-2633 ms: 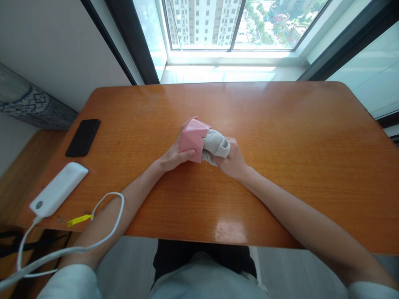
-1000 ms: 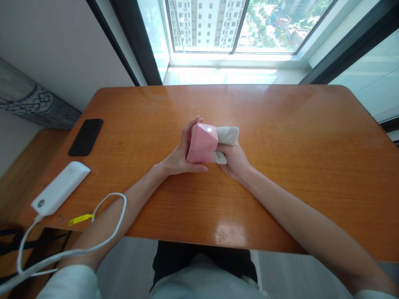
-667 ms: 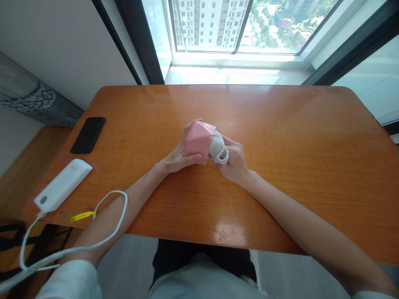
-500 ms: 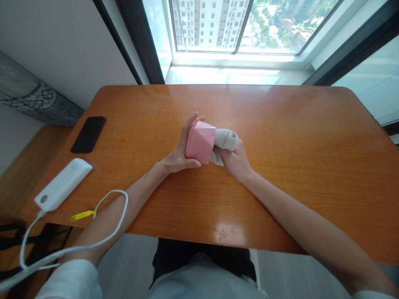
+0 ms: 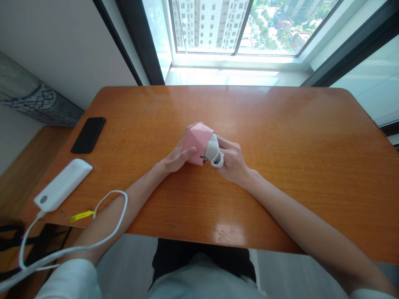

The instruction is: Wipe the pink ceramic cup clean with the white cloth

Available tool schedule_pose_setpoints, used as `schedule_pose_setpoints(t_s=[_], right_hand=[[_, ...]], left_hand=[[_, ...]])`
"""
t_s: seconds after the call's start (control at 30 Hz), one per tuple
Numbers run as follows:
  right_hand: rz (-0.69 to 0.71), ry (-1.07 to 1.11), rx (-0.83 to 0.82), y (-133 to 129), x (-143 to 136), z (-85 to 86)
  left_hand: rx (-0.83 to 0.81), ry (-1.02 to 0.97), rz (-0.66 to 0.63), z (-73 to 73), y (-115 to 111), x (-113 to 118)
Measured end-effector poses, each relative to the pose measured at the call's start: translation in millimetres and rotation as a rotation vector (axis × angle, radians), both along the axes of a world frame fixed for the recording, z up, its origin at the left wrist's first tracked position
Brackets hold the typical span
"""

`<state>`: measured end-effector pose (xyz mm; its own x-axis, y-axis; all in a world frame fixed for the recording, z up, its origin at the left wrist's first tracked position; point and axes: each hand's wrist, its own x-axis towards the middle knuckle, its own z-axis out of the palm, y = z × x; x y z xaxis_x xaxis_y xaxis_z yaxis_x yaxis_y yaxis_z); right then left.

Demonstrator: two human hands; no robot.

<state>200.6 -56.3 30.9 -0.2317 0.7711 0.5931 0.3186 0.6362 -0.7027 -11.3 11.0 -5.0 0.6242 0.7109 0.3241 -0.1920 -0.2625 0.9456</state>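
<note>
My left hand is closed around a pink faceted object, thumb across its near side and fingers behind it. The object is held above the middle of the wooden table, its right end turned toward my other hand. A bunched light-grey cloth touches that right end; whether part of it goes inside, I cannot tell. My right hand grips the cloth, with a folded loop of it hanging below the fingers. Some of the right fingertips are hidden behind the cloth and the pink object.
At the left of the table lie a black phone and a white power bank. A white cable with a yellow tag loops over my left forearm. Beyond the table's far edge is a window.
The pink object has turned in my left hand, whose thumb now lies across its side. My right hand has shifted slightly, and the cloth now bunches lower against the object's right end.
</note>
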Motion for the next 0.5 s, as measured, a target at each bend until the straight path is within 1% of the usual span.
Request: schedule_pose_setpoints(t_s=[0.03, 0.07, 0.1, 0.17, 0.23, 0.27, 0.3, 0.33, 0.37, 0.4, 0.43, 0.5], right_hand=[[-0.004, 0.043, -0.031, 0, -1, 0.9], [-0.012, 0.117, -0.103, 0, -3, 1.6], [-0.013, 0.213, -0.209, 0, -5, 2.0], [-0.006, 0.455, -0.472, 2, -10, 1.4], [0.004, 0.697, -0.701, 5, -14, -0.6], [0.011, 0.785, -0.771, 6, -15, -1.6], [0.011, 0.836, -0.802, 7, -15, -2.5], [0.008, 0.84, -0.792, 7, -14, -3.0], [0.004, 0.791, -0.742, 8, -13, -3.2], [-0.002, 0.694, -0.649, 7, -11, -3.0], [-0.002, 0.562, -0.517, 7, -8, -2.4], [0.019, 0.256, -0.194, 5, -3, -0.3]], left_hand=[[0.015, -0.007, -0.014, -0.4, 0, 0], [0.049, -0.02, -0.026, -1.0, 1, 0], [0.096, -0.038, -0.033, -2.1, 2, 0], [0.213, -0.067, -0.035, -4.9, 5, 1], [0.319, -0.062, -0.022, -7.7, 8, 1], [0.356, -0.044, -0.006, -8.8, 9, 1], [0.388, -0.025, 0.017, -9.6, 10, 2], [0.41, -0.009, 0.043, -9.9, 10, 2], [0.418, -0.005, 0.067, -9.8, 9, 2], [0.411, -0.011, 0.078, -9.2, 9, 2], [0.387, -0.025, 0.075, -8.1, 7, 2], [0.296, -0.073, 0.025, -4.8, 4, 2]])
